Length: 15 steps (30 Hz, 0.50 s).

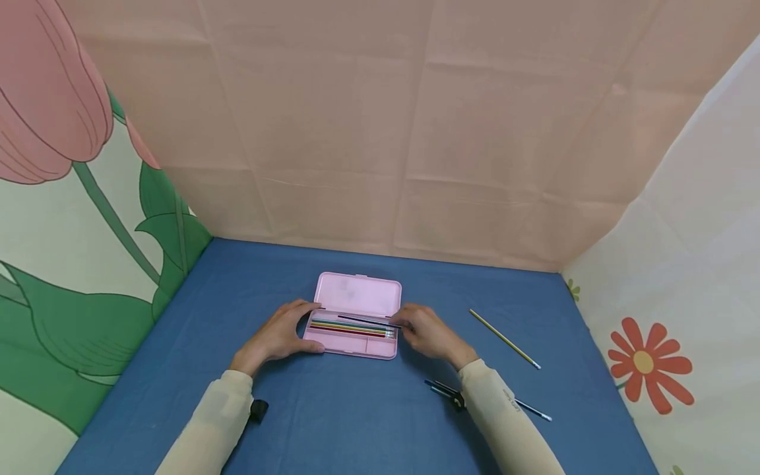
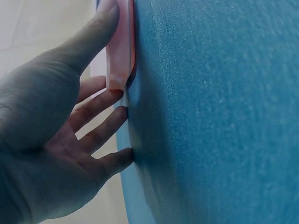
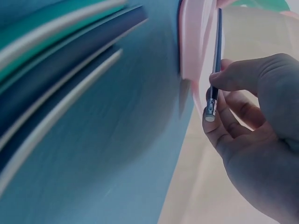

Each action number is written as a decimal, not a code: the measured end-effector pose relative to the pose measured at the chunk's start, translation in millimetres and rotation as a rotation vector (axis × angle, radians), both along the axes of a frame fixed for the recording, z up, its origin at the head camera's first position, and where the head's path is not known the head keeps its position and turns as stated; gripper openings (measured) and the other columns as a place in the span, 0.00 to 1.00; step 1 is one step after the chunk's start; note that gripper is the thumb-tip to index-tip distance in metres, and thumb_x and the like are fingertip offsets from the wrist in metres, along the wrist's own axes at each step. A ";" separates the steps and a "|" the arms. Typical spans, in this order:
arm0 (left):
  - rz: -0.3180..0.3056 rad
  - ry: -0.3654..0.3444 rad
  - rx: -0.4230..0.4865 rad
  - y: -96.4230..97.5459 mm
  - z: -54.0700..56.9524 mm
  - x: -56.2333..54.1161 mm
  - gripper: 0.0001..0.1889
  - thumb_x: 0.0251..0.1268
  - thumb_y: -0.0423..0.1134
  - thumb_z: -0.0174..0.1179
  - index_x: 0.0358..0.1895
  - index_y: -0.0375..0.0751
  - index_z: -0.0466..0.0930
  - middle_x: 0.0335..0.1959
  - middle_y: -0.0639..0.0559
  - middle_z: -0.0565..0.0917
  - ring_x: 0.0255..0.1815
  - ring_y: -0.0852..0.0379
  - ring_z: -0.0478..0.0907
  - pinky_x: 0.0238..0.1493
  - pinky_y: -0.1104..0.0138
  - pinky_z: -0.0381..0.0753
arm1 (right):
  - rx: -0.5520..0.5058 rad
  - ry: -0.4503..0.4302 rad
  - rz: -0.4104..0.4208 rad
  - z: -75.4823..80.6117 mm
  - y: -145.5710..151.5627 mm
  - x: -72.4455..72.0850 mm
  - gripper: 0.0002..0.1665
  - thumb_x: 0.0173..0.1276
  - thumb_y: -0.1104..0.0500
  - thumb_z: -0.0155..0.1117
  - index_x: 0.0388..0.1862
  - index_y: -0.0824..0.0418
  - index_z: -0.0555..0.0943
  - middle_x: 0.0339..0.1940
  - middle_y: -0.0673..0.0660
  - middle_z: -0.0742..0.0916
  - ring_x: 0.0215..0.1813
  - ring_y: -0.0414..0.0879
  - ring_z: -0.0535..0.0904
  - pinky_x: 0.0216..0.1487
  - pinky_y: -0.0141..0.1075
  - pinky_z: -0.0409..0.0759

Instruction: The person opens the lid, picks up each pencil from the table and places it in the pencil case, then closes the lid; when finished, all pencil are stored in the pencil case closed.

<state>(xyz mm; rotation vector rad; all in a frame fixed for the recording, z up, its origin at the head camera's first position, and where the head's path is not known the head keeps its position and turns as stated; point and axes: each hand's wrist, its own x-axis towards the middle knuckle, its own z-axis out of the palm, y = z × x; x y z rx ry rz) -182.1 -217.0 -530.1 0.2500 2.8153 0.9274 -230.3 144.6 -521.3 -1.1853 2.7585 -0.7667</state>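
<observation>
An open pink pencil case [image 1: 346, 344] lies on the blue cloth with its lid [image 1: 358, 294] folded back toward the far wall. Several coloured pencils [image 1: 350, 328] lie side by side in its long compartment. My left hand [image 1: 279, 335] grips the case's left end, thumb at the near edge and index finger by the hinge; its other fingers are spread in the left wrist view. My right hand [image 1: 429, 332] pinches a dark pencil [image 3: 217, 53] between thumb and fingers near its eraser end. That pencil reaches leftward over the case, above the other pencils.
A yellow pencil [image 1: 505, 338] lies diagonally on the cloth at the right. Several dark and green pencils [image 1: 441, 389] lie nearer, partly hidden under the right forearm and its wrist camera. Cloth walls stand behind and at both sides of the table [image 1: 332, 422].
</observation>
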 end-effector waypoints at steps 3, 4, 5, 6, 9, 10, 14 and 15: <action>0.003 -0.002 -0.003 0.4 0.5 -0.5 0.51 0.61 0.55 0.87 0.84 0.42 0.74 0.83 0.34 0.75 0.85 0.26 0.68 0.81 0.25 0.70 | 0.002 -0.003 0.010 1.5 -10.1 -3.8 0.19 0.77 0.74 0.65 0.60 0.64 0.92 0.55 0.58 0.94 0.52 0.48 0.89 0.57 0.47 0.92; 0.004 -0.002 -0.004 0.4 0.3 -0.8 0.51 0.61 0.55 0.87 0.84 0.42 0.74 0.83 0.34 0.75 0.85 0.26 0.68 0.81 0.25 0.70 | -0.001 -0.010 0.012 2.0 -13.2 -4.9 0.18 0.77 0.74 0.65 0.59 0.64 0.92 0.54 0.58 0.94 0.53 0.48 0.89 0.58 0.48 0.92; 0.006 -0.004 -0.003 0.6 0.3 -0.8 0.51 0.60 0.55 0.87 0.84 0.43 0.74 0.83 0.34 0.75 0.85 0.26 0.68 0.81 0.25 0.70 | -0.003 -0.016 0.012 2.1 -16.4 -6.2 0.18 0.77 0.74 0.65 0.59 0.64 0.92 0.54 0.58 0.94 0.53 0.49 0.89 0.58 0.49 0.92; 0.005 -0.005 -0.002 0.5 0.5 -0.8 0.51 0.60 0.55 0.87 0.84 0.43 0.74 0.83 0.34 0.74 0.85 0.26 0.68 0.81 0.25 0.70 | -0.004 -0.021 0.014 2.4 -19.1 -7.0 0.18 0.77 0.74 0.65 0.59 0.65 0.92 0.54 0.59 0.94 0.54 0.50 0.90 0.59 0.49 0.92; 0.007 -0.008 -0.005 0.2 0.5 -0.9 0.51 0.60 0.55 0.87 0.84 0.43 0.74 0.84 0.34 0.74 0.85 0.27 0.68 0.81 0.25 0.70 | -0.009 -0.039 0.019 2.0 -26.7 -9.7 0.19 0.76 0.74 0.64 0.59 0.65 0.92 0.53 0.59 0.93 0.53 0.50 0.89 0.60 0.49 0.92; 0.007 -0.009 -0.006 0.2 0.4 -1.0 0.51 0.60 0.55 0.87 0.84 0.43 0.74 0.84 0.34 0.74 0.85 0.27 0.68 0.81 0.25 0.70 | -0.009 -0.044 0.022 1.4 -29.0 -10.7 0.19 0.76 0.74 0.64 0.59 0.65 0.93 0.53 0.59 0.93 0.53 0.50 0.88 0.59 0.49 0.91; 0.003 -0.003 -0.011 -0.2 0.7 -0.9 0.51 0.60 0.55 0.87 0.84 0.43 0.74 0.83 0.34 0.75 0.84 0.27 0.69 0.81 0.25 0.70 | -0.002 -0.053 0.035 -1.7 -37.5 -14.3 0.21 0.75 0.75 0.62 0.60 0.65 0.92 0.55 0.59 0.93 0.53 0.49 0.88 0.60 0.48 0.91; 0.005 -0.005 -0.007 -0.2 0.6 -1.0 0.51 0.60 0.55 0.87 0.84 0.43 0.74 0.83 0.35 0.75 0.84 0.27 0.69 0.81 0.25 0.70 | 0.000 -0.055 0.037 -2.2 -39.4 -15.0 0.22 0.75 0.75 0.61 0.61 0.65 0.92 0.55 0.59 0.93 0.54 0.49 0.88 0.61 0.48 0.91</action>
